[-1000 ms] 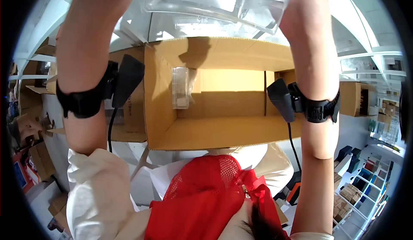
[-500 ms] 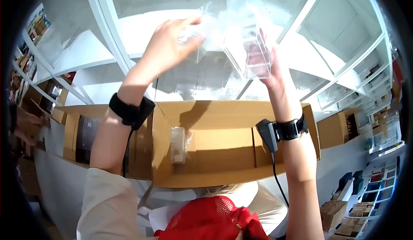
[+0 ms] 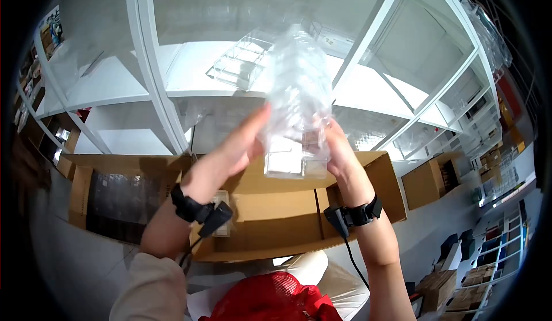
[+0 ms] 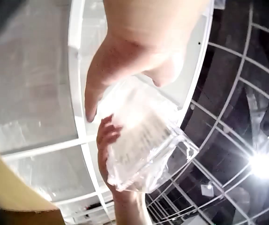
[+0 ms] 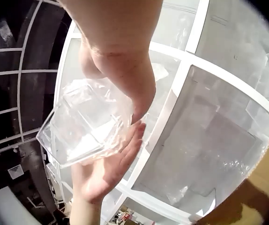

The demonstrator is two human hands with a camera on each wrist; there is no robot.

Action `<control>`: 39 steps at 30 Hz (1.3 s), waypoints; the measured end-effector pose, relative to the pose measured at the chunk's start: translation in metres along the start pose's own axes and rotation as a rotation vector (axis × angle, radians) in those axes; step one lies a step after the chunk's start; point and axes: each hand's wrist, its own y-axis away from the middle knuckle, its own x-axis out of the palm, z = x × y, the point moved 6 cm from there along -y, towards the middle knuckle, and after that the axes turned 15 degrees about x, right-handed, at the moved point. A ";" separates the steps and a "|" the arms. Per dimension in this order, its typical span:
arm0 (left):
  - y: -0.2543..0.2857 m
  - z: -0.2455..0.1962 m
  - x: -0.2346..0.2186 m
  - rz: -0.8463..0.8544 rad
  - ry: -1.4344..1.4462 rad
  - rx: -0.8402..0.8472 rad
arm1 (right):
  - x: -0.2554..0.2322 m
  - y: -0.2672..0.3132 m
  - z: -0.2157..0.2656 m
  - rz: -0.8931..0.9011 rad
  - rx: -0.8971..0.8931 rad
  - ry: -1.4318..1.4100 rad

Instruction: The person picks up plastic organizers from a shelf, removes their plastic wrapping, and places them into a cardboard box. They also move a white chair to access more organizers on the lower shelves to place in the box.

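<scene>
At the far left an open carton (image 3: pixel 123 197) holds dark clear-wrapped goods. Next comes the left hand (image 3: pixel 238 148), its fingers nearly straight and pressed flat against the left side of a clear plastic box (image 3: pixel 293 157) wrapped in a crinkled clear bag. The box is held in the air above a large cardboard box (image 3: pixel 276 217), in front of the white shelving (image 3: pixel 155 91). The right hand (image 3: pixel 339 154) presses its right side with relaxed, slightly bent fingers.
</scene>
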 end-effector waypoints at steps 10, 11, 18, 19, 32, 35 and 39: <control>0.085 0.017 -0.021 -0.314 0.121 0.086 | 0.000 0.024 -0.038 -0.176 -0.108 -0.114; 0.091 0.010 -0.018 -0.274 0.141 0.096 | -0.006 0.032 -0.043 -0.202 -0.068 -0.192; 0.113 0.003 -0.029 -0.249 -0.013 0.093 | -0.064 0.043 -0.103 -0.054 0.006 -0.526; 0.113 0.003 -0.027 -0.251 -0.032 0.089 | -0.071 0.047 -0.108 -0.095 -0.004 -0.557; 0.126 0.032 -0.052 -0.414 -0.074 -0.021 | -0.019 0.086 -0.108 0.113 0.065 -0.115; 0.132 0.039 -0.048 -0.415 0.223 -0.080 | -0.025 0.091 -0.123 -0.011 0.214 -0.035; 0.151 0.068 -0.059 -0.460 0.328 -0.192 | -0.054 0.092 -0.174 -0.232 0.492 -0.230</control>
